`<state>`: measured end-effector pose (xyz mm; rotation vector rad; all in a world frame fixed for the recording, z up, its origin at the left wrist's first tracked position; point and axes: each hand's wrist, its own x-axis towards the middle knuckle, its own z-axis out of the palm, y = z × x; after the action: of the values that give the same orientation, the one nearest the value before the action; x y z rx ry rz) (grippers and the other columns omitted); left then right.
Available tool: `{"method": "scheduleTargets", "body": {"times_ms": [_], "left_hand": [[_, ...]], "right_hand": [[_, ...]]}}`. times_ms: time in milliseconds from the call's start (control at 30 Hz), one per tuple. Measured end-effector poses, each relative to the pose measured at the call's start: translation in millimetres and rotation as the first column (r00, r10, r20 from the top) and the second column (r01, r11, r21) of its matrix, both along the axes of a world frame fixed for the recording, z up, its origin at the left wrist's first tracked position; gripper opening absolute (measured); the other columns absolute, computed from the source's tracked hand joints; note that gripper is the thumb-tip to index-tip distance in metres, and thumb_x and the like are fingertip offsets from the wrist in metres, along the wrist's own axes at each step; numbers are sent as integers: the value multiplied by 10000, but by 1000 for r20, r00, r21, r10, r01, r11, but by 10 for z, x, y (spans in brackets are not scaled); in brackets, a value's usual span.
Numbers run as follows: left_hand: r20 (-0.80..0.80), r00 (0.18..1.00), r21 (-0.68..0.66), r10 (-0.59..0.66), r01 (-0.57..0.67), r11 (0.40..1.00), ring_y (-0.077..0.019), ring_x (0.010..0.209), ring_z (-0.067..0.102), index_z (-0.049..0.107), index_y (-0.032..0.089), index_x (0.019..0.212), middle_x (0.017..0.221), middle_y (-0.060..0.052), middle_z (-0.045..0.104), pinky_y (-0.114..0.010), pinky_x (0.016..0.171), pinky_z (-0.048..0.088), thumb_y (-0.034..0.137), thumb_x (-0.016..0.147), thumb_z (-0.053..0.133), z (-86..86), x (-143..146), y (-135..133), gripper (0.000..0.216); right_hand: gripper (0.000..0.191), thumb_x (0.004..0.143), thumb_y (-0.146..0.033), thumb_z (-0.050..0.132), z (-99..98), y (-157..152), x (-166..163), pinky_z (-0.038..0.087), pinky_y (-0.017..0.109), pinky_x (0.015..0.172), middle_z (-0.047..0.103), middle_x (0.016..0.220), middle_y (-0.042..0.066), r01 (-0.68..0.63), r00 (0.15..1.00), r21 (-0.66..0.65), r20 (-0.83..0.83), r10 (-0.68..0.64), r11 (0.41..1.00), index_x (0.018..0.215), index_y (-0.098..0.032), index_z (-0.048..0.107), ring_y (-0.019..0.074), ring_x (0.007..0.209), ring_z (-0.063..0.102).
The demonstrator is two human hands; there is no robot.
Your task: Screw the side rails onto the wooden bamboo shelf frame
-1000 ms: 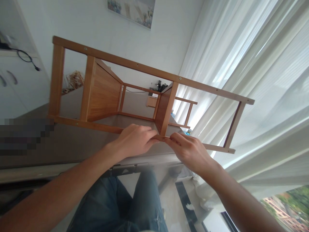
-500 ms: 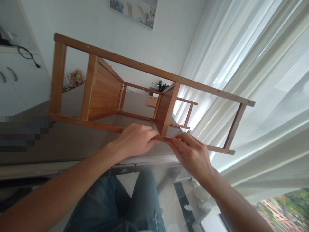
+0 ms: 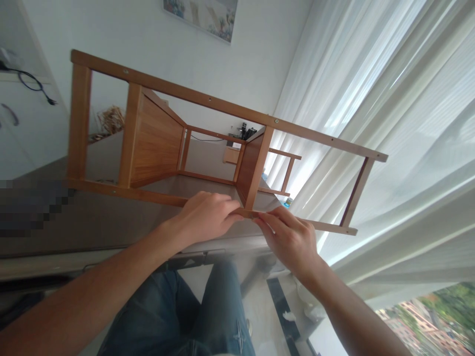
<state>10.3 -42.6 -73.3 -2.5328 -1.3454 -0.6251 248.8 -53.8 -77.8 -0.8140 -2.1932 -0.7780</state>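
A wooden shelf frame (image 3: pixel 222 106) lies on its side on a grey table (image 3: pixel 111 222), with two shelf boards fitted between its long rails. My left hand (image 3: pixel 206 217) is closed over the near lower rail, just left of the joint where an upright shelf board meets it. My right hand (image 3: pixel 289 237) pinches the same rail right at that joint, thumb and fingers pressed together. What, if anything, the fingertips hold there is too small to see.
White curtains (image 3: pixel 389 99) hang along the right side. A white cabinet with a black cable (image 3: pixel 29 84) stands at the far left. A picture (image 3: pixel 204 15) hangs on the back wall. My jeans-clad legs (image 3: pixel 193 316) show below the table edge.
The view has shifted slightly, so the frame sits a little further left. My right hand's fingers have curled closer onto the rail joint. My left hand keeps its grip.
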Motion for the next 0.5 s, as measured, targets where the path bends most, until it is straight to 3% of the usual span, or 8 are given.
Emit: {"method": "scheduleTargets", "body": {"times_ms": [500], "left_hand": [[5,1000,0,10,-10,1000,-212,741,671,671,241,855,791,-5,700,-322,569,282,459,1015,507,-18,10,5,316]], "right_hand": [[139,1006,-255,653,-90,-14,-5,394,253,488,711,802,18,26,998,-20,-61,-28,999,950,-183,758,97,615,647]]}}
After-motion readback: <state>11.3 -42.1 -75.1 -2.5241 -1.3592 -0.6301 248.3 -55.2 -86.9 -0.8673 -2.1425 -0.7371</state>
